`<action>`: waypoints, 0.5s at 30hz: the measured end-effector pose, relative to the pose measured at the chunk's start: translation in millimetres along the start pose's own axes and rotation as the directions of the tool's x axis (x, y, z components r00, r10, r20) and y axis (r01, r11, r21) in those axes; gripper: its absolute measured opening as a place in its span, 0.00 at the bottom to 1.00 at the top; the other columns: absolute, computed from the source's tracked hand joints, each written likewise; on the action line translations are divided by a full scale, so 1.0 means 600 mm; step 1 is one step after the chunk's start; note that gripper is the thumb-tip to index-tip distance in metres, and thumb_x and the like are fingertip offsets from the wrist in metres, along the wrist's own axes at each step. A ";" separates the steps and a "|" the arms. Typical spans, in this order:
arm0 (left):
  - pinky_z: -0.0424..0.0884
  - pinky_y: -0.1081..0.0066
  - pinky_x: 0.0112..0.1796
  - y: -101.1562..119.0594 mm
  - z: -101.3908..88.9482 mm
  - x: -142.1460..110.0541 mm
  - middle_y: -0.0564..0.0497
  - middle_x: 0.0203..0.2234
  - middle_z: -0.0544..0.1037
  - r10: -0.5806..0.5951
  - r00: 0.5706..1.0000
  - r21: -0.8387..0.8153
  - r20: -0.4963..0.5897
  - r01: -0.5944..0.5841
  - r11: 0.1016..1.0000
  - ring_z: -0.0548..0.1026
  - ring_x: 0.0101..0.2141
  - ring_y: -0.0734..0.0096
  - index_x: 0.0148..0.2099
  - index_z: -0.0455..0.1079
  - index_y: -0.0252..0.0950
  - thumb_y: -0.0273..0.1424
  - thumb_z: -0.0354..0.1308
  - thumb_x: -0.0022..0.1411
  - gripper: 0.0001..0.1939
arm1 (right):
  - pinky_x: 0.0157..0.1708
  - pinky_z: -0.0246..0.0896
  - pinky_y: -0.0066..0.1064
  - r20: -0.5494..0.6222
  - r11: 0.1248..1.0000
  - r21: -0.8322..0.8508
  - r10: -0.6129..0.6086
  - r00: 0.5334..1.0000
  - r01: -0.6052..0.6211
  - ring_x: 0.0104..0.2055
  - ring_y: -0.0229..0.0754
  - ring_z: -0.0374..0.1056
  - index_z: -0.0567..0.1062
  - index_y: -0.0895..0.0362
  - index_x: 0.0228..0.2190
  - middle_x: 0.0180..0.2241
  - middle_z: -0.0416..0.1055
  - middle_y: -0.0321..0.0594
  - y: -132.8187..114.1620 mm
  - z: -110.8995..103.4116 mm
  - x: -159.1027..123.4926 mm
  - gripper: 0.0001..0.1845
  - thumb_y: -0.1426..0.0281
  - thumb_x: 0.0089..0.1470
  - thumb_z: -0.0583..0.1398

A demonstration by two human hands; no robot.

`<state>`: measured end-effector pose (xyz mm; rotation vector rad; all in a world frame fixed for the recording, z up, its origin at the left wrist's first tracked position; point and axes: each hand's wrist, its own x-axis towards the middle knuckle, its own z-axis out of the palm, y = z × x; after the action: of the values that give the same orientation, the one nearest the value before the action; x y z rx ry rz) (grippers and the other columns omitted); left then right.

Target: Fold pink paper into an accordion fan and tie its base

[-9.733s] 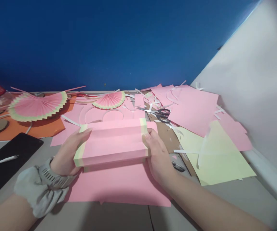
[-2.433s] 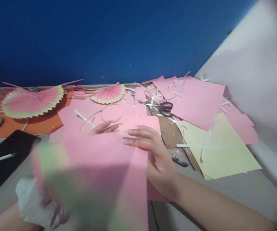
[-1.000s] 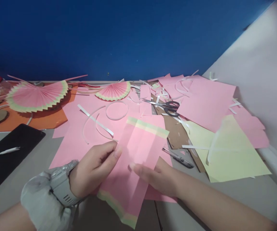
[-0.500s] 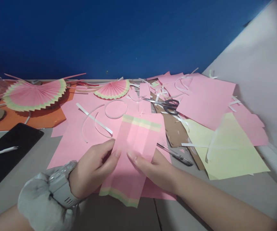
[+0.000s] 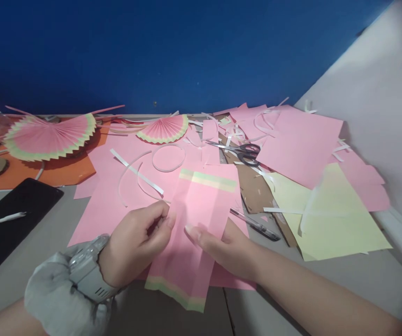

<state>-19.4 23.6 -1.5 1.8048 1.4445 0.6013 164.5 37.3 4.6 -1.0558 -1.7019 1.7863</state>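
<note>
The fingers of the left hand pinch the left edge of a pink strip with yellow-green bands at both ends, thumb on top; the right hand holds the same strip from the other side, its fingers lying fairly flat and mostly under the paper, with one fingertip showing on top. The strip is creased lengthwise and runs from just past the fingertips down toward the wrists, its near end hanging over the desk edge side. Under it lies a larger pink sheet. Beyond the fingertips sit white paper slivers and a cut paper ring; farther on lie two pleated fans. Just right of the right fingers a pen rests on brown card, with scissors beyond it and yellow paper farther right. Well left of the left hand is a black phone. A grey watch sits on the left wrist.
</note>
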 end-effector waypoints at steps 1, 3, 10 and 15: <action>0.53 0.74 0.22 0.001 0.000 0.000 0.60 0.18 0.53 0.007 1.000 -0.003 -0.006 -0.007 1.000 0.53 0.21 0.78 0.24 0.50 0.38 0.32 0.44 0.64 0.16 | 0.35 0.62 0.31 -0.004 1.000 0.003 -0.001 1.000 0.001 0.34 0.39 0.62 0.70 0.59 0.35 0.30 0.64 0.37 0.000 0.000 0.000 0.10 0.68 0.60 0.51; 0.53 0.74 0.22 0.001 -0.001 -0.001 0.60 0.18 0.52 0.019 1.000 -0.005 -0.016 -0.019 1.000 0.53 0.20 0.78 0.23 0.49 0.38 0.31 0.45 0.64 0.17 | 0.35 0.62 0.31 0.001 1.000 0.021 -0.011 1.000 0.011 0.36 0.40 0.63 0.70 0.58 0.36 0.32 0.65 0.38 0.001 -0.001 0.001 0.10 0.68 0.60 0.51; 0.53 0.75 0.22 -0.003 0.000 0.000 0.60 0.17 0.52 0.019 1.000 0.043 -0.018 -0.018 0.999 0.52 0.20 0.78 0.23 0.49 0.37 0.33 0.46 0.64 0.18 | 0.34 0.58 0.28 0.036 1.000 0.009 -0.012 0.999 0.011 0.32 0.36 0.58 0.66 0.57 0.33 0.29 0.59 0.34 0.002 -0.004 0.001 0.08 0.68 0.60 0.50; 0.52 0.74 0.22 -0.004 0.002 -0.001 0.60 0.17 0.51 0.025 0.999 0.076 -0.023 -0.023 0.997 0.53 0.20 0.78 0.22 0.48 0.37 0.32 0.46 0.64 0.18 | 0.34 0.59 0.29 0.038 0.999 0.015 -0.029 0.999 0.029 0.33 0.37 0.59 0.64 0.57 0.33 0.29 0.60 0.34 0.006 -0.003 0.001 0.06 0.68 0.59 0.50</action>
<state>-20.3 22.9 -4.2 1.8820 1.4811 0.5890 166.5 38.4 1.4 -0.9923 -1.7156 1.8086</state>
